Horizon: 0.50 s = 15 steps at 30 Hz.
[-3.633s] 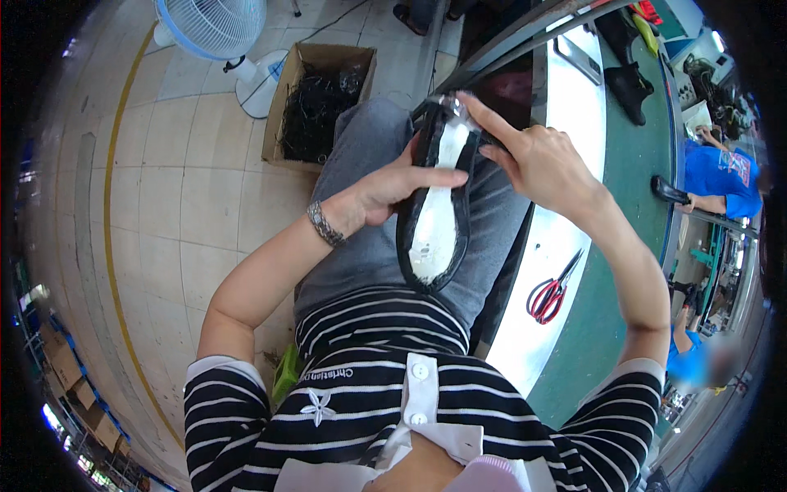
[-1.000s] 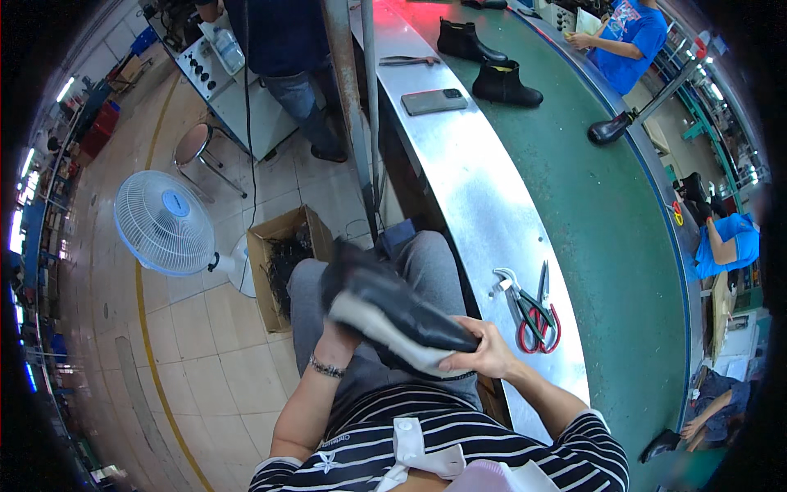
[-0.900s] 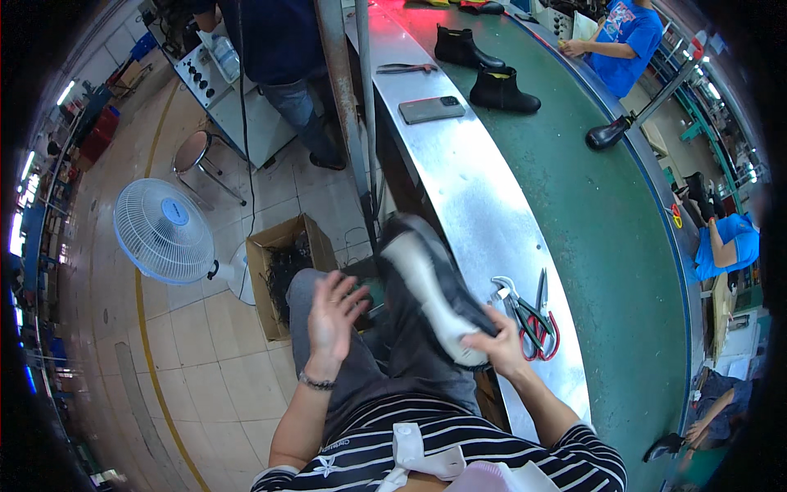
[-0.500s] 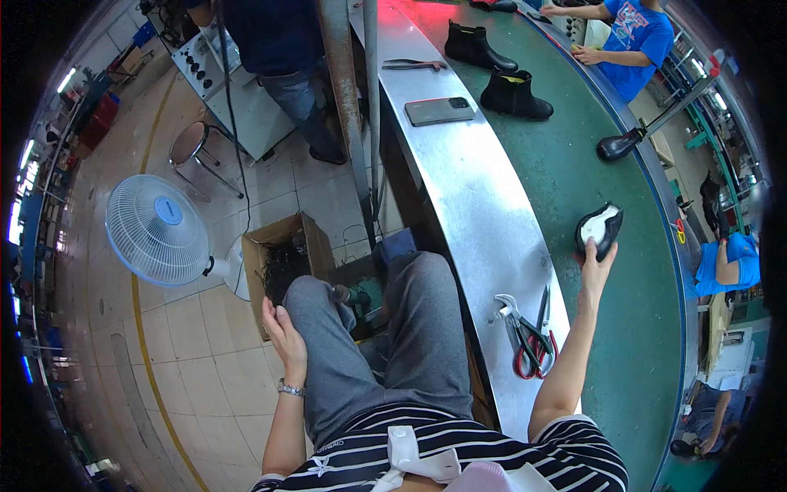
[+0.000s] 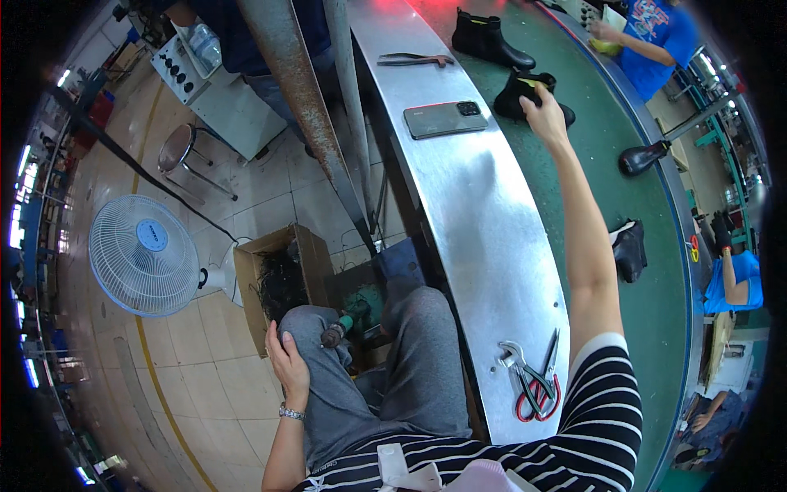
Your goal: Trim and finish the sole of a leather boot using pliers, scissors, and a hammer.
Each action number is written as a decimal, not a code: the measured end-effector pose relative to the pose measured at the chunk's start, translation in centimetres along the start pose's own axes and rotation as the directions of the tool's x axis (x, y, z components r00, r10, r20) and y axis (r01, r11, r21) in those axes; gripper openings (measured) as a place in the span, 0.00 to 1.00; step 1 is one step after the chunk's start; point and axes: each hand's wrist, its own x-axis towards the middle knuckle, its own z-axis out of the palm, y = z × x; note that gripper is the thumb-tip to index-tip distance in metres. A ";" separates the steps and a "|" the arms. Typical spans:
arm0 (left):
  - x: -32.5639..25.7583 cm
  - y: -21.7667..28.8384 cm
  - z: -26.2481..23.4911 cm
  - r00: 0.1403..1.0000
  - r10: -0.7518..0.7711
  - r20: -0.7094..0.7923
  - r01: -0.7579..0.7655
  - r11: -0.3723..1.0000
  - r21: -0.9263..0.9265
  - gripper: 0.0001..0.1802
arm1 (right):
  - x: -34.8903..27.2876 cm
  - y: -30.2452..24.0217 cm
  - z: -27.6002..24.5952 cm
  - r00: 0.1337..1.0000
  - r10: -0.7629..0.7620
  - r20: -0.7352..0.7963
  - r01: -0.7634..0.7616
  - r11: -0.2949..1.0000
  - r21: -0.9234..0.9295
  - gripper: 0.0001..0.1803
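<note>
My right hand (image 5: 545, 116) reaches far across the green belt, thumb and fingers closed at the top of a black ankle boot (image 5: 510, 100). That boot stands on the belt, its yellow-edged opening partly covered by my fingers. Another black ankle boot (image 5: 490, 43) stands just beyond it. Nearer to me on the belt lies a black shoe upper with a white lining (image 5: 630, 251), apart from my hand. My left hand (image 5: 288, 361) rests against the side of my left knee, fingers stretched out and holding nothing.
Pincers (image 5: 518, 365) and red-handled scissors (image 5: 548, 392) lie on the metal ledge (image 5: 500, 246), with a phone (image 5: 445, 120) and another hand tool (image 5: 416, 60) farther off. A dark shoe form (image 5: 644, 157) sits by the far edge. A carton (image 5: 307, 262) and fan (image 5: 143, 256) stand left. Co-workers are beyond the belt.
My right hand has let go of the black shoe upper, which now lies on the belt, and has reached forward to the ankle boot. My left hand stays at my knee.
</note>
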 end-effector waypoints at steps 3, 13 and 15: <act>-0.1 0.3 0.1 1.000 0.002 -0.010 -0.002 1.000 0.016 0.25 | 2.8 0.3 3.2 0.998 -0.026 -0.054 0.023 0.998 -0.065 0.37; 0.0 0.1 0.1 0.999 0.034 0.003 -0.034 0.999 -0.026 0.24 | -1.2 5.0 -1.2 0.958 0.085 -0.273 -0.082 0.996 0.023 0.19; 0.0 -0.5 0.2 0.997 0.081 -0.016 -0.082 0.996 -0.037 0.23 | -2.2 5.0 -5.2 0.962 0.179 -0.207 -0.110 0.945 0.308 0.16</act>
